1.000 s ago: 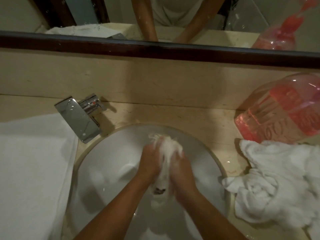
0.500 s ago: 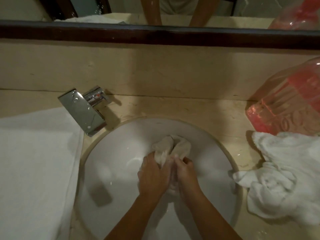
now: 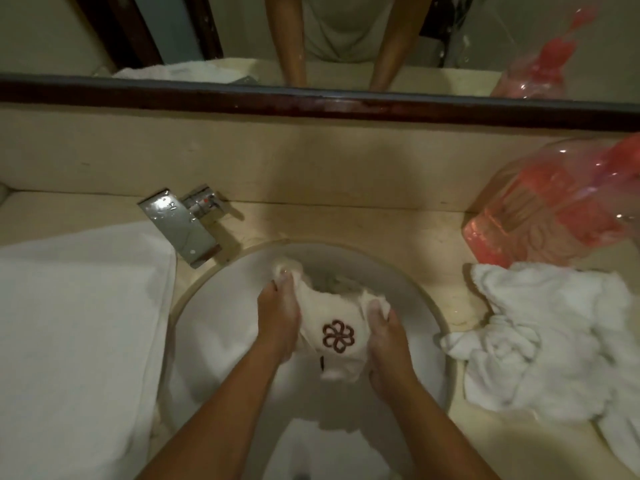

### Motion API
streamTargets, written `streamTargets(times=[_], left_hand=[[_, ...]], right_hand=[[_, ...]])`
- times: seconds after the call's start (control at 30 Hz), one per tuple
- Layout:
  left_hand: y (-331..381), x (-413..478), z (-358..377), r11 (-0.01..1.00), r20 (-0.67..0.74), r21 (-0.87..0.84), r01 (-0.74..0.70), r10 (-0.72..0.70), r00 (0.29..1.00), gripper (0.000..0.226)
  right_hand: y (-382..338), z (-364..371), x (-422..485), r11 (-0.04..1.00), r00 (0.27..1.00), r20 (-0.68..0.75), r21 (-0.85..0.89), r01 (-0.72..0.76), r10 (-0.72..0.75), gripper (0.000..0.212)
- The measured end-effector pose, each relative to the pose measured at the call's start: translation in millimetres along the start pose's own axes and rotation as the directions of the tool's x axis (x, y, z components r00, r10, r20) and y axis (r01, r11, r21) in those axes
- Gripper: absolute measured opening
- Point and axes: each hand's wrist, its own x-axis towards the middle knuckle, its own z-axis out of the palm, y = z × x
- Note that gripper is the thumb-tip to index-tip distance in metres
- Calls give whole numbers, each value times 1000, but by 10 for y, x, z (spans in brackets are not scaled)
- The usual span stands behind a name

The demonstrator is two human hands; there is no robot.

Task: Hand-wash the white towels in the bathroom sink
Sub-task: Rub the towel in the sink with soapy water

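The head camera is the only view, and it looks down into the round white sink. The small towel is inside the basin, lifted a little above the bottom and stretched between the two hands. A dark flower emblem on it faces up.

The left hand grips the far left corner of this towel. Its fingers are curled tightly and the cloth is bunched under them. The right hand grips the right edge in the same way, with its fingertips pressed into a fold of the cloth. Neither hand has a straight finger, so both are closed around the fabric.

I judge that the task is somewhere in the middle. One towel is in the wash now, probably in the rubbing step. On the counter just right of the basin lies a heap of crumpled towels, but I cannot tell if they are already washed or are waiting. On the left lies a large folded towel, flat and neat, so it seems not yet washed. I see no water running from the tap. A pink bottle stands behind the heap, near the wall.
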Motion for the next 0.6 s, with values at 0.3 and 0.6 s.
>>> streamTargets(times=[0.3, 0.6], left_hand=[[380, -314, 137, 930, 106, 210, -301, 284, 953, 61], [372, -180, -6, 870, 198, 265, -415, 372, 907, 50]], right_hand=[[-733, 458, -626, 970, 978, 148, -172, 173, -148, 32], [-700, 609, -733, 939, 979, 132, -290, 188, -155, 25]])
